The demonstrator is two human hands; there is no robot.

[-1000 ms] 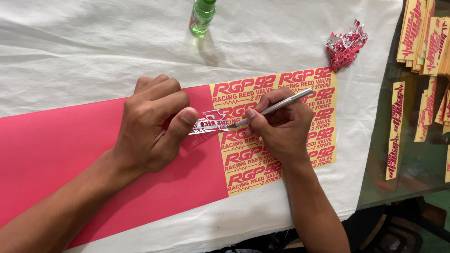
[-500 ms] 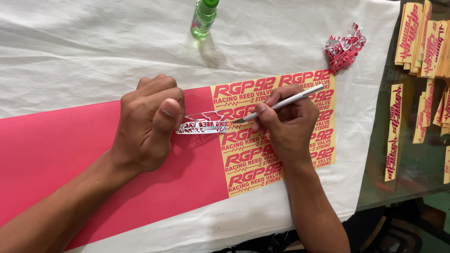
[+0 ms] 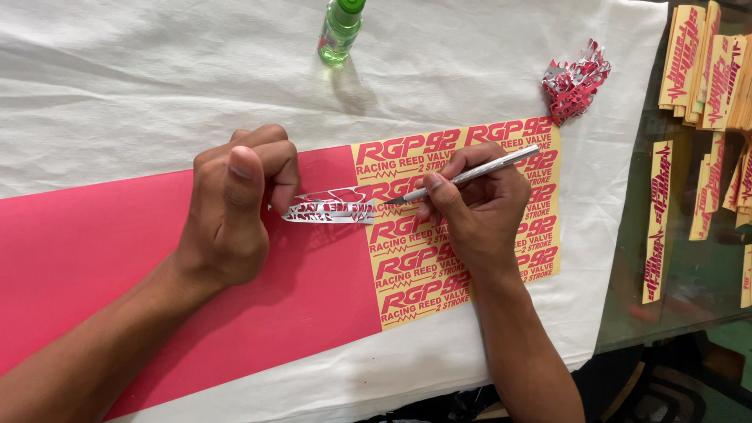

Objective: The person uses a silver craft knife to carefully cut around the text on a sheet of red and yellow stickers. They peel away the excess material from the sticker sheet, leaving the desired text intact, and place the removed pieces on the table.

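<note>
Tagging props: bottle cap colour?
Green, on a clear greenish bottle, seen in the head view at the top edge.

green bottle (image 3: 340, 31) top centre | crumpled scrap wad (image 3: 576, 81) right | yellow strips (image 3: 705, 70) far right

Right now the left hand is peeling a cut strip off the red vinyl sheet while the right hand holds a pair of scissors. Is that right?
Not quite. In the head view the right hand holds a slim silver craft knife, not scissors. The rest stands: the left hand is lifting a cut strip off the red vinyl sheet.
</note>
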